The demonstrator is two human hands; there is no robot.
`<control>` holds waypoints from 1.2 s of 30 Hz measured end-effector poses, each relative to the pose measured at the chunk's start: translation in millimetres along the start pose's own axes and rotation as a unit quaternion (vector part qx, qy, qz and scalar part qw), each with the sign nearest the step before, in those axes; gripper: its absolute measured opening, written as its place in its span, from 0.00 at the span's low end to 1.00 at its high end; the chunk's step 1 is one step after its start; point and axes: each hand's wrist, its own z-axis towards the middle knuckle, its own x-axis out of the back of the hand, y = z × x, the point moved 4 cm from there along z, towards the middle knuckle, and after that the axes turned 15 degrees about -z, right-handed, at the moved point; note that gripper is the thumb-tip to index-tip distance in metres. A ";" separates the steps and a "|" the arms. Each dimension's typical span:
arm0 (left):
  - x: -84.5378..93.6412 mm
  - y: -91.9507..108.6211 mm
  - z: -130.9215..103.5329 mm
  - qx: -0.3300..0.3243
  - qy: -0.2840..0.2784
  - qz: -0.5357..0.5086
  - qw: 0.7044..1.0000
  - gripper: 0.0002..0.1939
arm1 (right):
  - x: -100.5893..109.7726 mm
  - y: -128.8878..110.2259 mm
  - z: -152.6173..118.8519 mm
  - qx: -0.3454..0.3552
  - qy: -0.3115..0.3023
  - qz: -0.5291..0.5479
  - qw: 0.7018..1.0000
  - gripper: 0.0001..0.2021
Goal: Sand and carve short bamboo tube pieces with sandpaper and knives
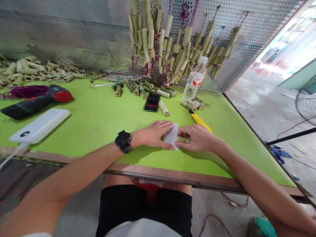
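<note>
A small whitish sheet (170,138), paper or sandpaper, lies on the green tabletop (138,161). My left hand (160,134) rests across it, fingers stretched out and thumb spread to hold it flat; a black watch is on that wrist. My right hand (197,137) pinches a short bamboo tube (182,140), whose end meets the sheet's right edge. Its far side is hidden by my fingers. Just behind my right hand lies a yellow utility knife (201,122). One loose bamboo piece (164,108) sits beyond my left fingertips.
A water bottle (195,80) stands behind, beside several cut bamboo pieces (191,104). Strung bamboo (170,46) hangs on the perforated metal panel (98,36). At left are a white power bank (40,126), a dark red-and-black tool (37,100) and a bamboo pile (37,70).
</note>
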 end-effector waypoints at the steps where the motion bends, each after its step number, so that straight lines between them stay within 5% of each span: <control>1: -0.1 -0.2 0.1 0.001 -0.001 0.001 1.000 0.65 | 0.7 2.8 0.1 0.000 0.003 0.002 1.000 0.17; 7: -0.4 0.1 -0.1 0.002 -0.003 0.005 1.000 0.63 | 1.4 29.0 4.7 -0.057 0.050 0.004 0.997 0.20; 13: -0.3 0.0 -0.5 -0.004 0.006 -0.004 1.000 0.64 | -5.3 7.8 3.8 0.011 0.029 0.042 0.999 0.17; 20: -1.0 -1.3 0.7 -0.001 -0.001 0.009 1.000 0.63 | -6.2 28.6 8.9 -0.076 0.058 -0.018 0.995 0.18; 26: -0.7 -0.6 0.0 -0.009 0.004 0.002 1.000 0.64 | -10.4 2.4 6.4 0.000 0.034 0.030 0.999 0.17; 32: -1.3 -0.9 0.1 -0.004 -0.002 0.009 1.000 0.62 | -8.5 22.9 9.3 -0.073 0.056 -0.011 0.996 0.20; 36: -1.7 -1.0 0.0 -0.005 0.005 0.003 1.000 0.63 | -9.8 8.8 7.1 -0.032 0.042 0.005 0.999 0.19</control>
